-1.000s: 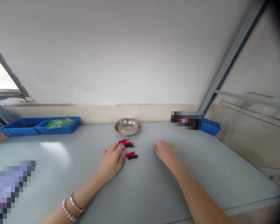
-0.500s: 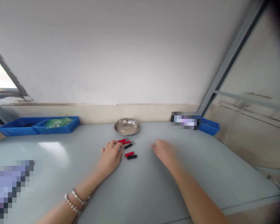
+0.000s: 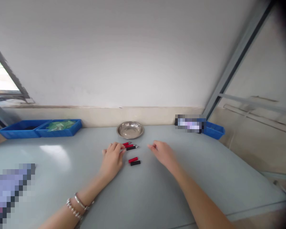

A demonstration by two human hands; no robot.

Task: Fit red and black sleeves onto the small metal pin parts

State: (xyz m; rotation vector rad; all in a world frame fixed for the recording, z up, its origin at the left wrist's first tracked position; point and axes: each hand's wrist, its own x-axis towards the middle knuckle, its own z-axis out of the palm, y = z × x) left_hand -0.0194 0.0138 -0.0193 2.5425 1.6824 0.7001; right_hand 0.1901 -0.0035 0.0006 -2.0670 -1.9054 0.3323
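Note:
Several small red and black plug-like pieces with metal tips (image 3: 130, 146) lie in a cluster on the grey table (image 3: 157, 190). A short red sleeve (image 3: 133, 159) and a short black sleeve (image 3: 135, 163) lie side by side just in front of them. My left hand (image 3: 112, 159) rests on the table with its fingertips touching the near ends of the tipped pieces; its fingers are loosely curled. My right hand (image 3: 162, 152) hovers low to the right of the cluster, fingers slightly bent and apart, holding nothing.
A round steel dish (image 3: 130, 129) stands behind the pieces near the wall. Two blue trays (image 3: 41, 128) sit at the back left, one with green material. Another blue tray (image 3: 213, 129) is at the back right. A metal frame post rises on the right.
My right hand has slid left toward the pieces. My left hand shifted slightly left and forward, fingertips staying at the tipped pieces.

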